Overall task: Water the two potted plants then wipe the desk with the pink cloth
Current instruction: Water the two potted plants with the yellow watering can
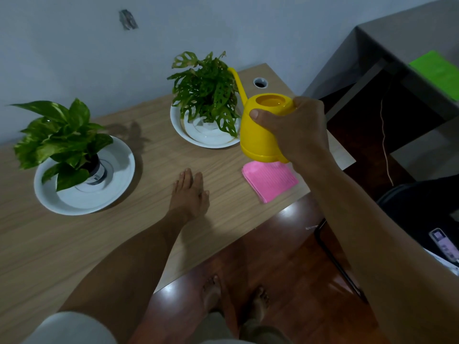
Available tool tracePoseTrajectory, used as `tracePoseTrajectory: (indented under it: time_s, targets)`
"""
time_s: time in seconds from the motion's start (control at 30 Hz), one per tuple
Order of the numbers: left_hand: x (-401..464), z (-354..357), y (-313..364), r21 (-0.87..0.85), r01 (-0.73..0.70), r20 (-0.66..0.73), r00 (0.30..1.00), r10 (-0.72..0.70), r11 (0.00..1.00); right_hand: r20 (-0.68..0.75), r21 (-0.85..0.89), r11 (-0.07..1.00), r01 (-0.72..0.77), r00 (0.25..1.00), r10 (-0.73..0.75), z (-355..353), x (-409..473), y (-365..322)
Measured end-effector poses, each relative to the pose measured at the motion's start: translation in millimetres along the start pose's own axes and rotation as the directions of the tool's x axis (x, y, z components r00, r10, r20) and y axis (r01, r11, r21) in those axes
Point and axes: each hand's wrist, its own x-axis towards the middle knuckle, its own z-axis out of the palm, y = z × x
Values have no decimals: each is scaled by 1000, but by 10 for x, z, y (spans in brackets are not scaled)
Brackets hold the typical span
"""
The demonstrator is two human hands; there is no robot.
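Note:
My right hand (295,127) grips a yellow watering can (258,130), held just above the desk with its spout pointing up beside the right plant. That holey-leaved plant (206,93) stands in a white saucer (196,137) at the back of the wooden desk (154,219). A broad-leaved plant (59,135) in a dark pot sits in another white saucer (99,197) at the left. A folded pink cloth (270,182) lies near the desk's right front edge, partly under the can. My left hand (191,192) rests flat on the desk, fingers straight.
A cable hole (260,82) is in the desk's back right corner. A grey desk (397,33) with a green sheet (439,70) stands to the right, a dark chair (422,207) below it. My bare feet (236,296) stand on a glossy red-brown floor.

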Motion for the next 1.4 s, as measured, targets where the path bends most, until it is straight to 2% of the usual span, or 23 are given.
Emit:
tracePoseTrajectory:
  time_s: [0.5,0.93,1.4]
  targets:
    - [14,-23,13,5,18,25,1000,-18,1000,40,36,993,110,993,-111,114,18,-134]
    - [-4,-35,16,0,4,21,1000,-4,1000,48,-7,999,38,998,-38,76,-90,8]
    - [-47,-97,84,2,12,35,999,-12,1000,-14,-33,999,-34,999,33,-74,-66,74]
